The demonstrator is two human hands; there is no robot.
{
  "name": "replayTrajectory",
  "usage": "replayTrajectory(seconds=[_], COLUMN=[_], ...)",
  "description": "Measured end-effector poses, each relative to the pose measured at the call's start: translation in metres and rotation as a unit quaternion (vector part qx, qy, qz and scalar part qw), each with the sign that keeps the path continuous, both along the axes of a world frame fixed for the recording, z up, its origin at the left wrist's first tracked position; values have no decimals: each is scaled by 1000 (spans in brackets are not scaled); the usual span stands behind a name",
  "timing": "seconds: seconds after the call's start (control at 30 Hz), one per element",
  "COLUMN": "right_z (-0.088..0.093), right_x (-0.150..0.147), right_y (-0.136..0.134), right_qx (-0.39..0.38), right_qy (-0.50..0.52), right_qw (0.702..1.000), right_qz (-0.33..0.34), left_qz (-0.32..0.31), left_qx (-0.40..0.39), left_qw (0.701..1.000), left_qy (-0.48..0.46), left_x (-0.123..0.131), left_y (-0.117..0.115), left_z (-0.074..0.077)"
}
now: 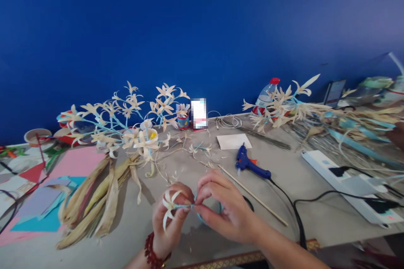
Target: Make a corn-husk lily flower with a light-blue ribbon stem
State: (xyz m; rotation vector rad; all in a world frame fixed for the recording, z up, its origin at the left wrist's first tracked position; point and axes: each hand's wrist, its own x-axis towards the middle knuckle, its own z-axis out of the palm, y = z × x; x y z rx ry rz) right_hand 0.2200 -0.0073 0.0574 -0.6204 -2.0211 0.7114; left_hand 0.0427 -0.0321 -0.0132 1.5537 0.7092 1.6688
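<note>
My left hand (172, 214) pinches the thin light-blue stem of a cream husk flower (169, 204), whose petals spread over my fingers. Close beside it, my right hand (222, 204) closes thumb and fingertips on the stem's other end, where light-blue tape (202, 217) shows under the fingers. The fingertips of both hands nearly meet. To the right of my hands a thin wooden stick (252, 195) lies slantwise on the table. Beyond it rests a blue glue gun (249, 164) with an orange trigger. A dark ring-like thing behind my right hand is mostly hidden.
Dried corn husks (97, 197) and coloured paper (47, 206) lie at left. Flower branches (123, 124) stand behind, with another bunch (280, 105) at back right. A white power strip (350, 189) with black cables lies at right. A phone (198, 113) stands near the wall.
</note>
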Motion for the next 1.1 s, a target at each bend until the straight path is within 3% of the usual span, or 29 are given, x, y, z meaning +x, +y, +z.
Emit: replayTrajectory(seconds=[0.2,0.43,0.73,1.1], right_z=[-5,-19,-28,-26], right_x=[-3,-8,-16,-17], right_y=[6,17,16,19], right_qx=[-174,-361,-461,-510], right_qy=[67,141,232,273], right_qw=[982,917,847,805], right_qz=[37,92,125,135], left_qz=[-36,-114,-135,-141], left_qx=[-85,-201,-234,-267], left_qw=[993,958,938,920], left_qy=[-68,-168,-219,-249], left_x=[4,10,13,17], left_y=[-1,4,5,7], left_z=[2,15,17,19])
